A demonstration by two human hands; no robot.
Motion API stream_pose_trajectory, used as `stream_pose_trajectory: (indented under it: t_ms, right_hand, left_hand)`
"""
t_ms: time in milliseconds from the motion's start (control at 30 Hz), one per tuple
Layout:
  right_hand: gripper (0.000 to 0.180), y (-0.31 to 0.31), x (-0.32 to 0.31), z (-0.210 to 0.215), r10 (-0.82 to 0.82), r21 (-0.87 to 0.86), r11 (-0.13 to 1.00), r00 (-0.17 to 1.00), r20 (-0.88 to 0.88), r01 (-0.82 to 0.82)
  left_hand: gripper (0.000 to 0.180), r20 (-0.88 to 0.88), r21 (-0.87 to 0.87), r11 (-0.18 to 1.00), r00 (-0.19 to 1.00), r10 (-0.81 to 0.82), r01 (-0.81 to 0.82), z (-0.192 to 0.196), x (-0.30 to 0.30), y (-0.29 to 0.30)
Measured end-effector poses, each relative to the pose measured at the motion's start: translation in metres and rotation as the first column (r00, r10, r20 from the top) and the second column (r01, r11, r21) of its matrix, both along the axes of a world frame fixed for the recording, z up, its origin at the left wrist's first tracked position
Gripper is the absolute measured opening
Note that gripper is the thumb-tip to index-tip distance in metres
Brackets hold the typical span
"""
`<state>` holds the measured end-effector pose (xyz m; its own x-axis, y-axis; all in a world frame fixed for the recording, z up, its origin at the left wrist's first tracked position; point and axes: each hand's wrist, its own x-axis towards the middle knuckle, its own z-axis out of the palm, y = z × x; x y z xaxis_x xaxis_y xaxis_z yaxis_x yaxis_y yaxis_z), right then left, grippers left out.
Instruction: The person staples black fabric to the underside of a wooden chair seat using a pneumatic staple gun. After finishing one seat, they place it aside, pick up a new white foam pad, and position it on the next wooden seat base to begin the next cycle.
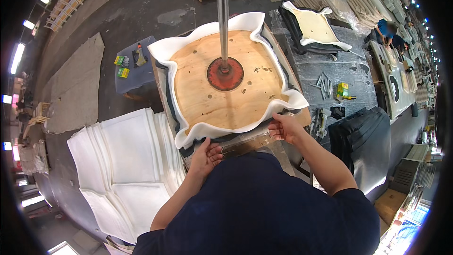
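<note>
In front of me lies a wooden seat panel, face up with several small holes. A round red press plate on a metal rod bears down on its middle. White foam padding curls up around the panel, its corners standing in flaps. Dark fabric shows under the foam at the near edge. My left hand is at the near left corner, fingers curled at the fabric's edge. My right hand is at the near right corner, thumb and fingers closed on the fabric edge; their tips are partly hidden.
White foam sheets are stacked at left. A small blue-covered table holds a tool and little boxes. On the right, a plastic-covered table carries another padded panel, metal pieces and a staple gun. A co-worker bends over a farther table.
</note>
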<state>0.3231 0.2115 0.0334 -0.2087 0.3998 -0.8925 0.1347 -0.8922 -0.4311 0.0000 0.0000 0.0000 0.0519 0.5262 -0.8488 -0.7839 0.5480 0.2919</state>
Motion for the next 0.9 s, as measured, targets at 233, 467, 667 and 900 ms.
stream_pose_trajectory:
  t_ms: [233,467,667,900]
  right_hand:
    - [0.046,0.012,-0.03,-0.001,0.074,-0.21,0.977,0.988,0.139,-0.044]
    - [0.054,0.034,-0.035,-0.006,0.305,-0.248,0.933,0.937,0.17,-0.259]
    - [0.052,0.009,-0.019,-0.015,0.149,0.059,0.986,0.987,0.062,-0.153]
    - [0.053,-0.009,-0.008,-0.021,0.039,0.198,0.979,0.999,-0.003,-0.038]
  left_hand:
    - [0.041,-0.089,-0.151,0.977,0.982,-0.164,0.149,0.035,0.01,0.041]
    - [0.053,-0.209,-0.256,0.947,0.946,-0.25,0.194,0.033,0.007,0.059]
    - [0.065,-0.44,-0.129,0.988,0.888,-0.132,0.083,0.015,0.016,0.038]
    - [0.066,-0.521,-0.082,0.99,0.842,-0.14,0.114,0.016,0.021,0.023]
